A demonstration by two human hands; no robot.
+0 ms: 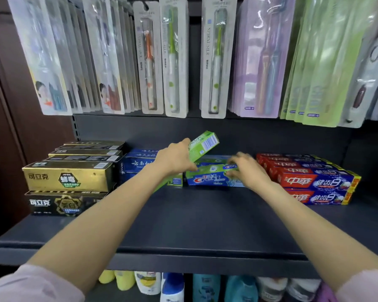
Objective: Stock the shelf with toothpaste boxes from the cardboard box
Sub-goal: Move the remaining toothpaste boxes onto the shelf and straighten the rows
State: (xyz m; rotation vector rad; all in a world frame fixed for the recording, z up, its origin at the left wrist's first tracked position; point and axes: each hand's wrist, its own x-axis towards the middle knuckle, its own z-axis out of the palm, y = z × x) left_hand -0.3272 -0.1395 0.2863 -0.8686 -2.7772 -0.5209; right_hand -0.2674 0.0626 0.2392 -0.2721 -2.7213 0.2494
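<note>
With your right hand resting flat and open on the blue and green boxes mid-shelf, tip down the tilted green box your left hand grips and square it behind them.
</note>
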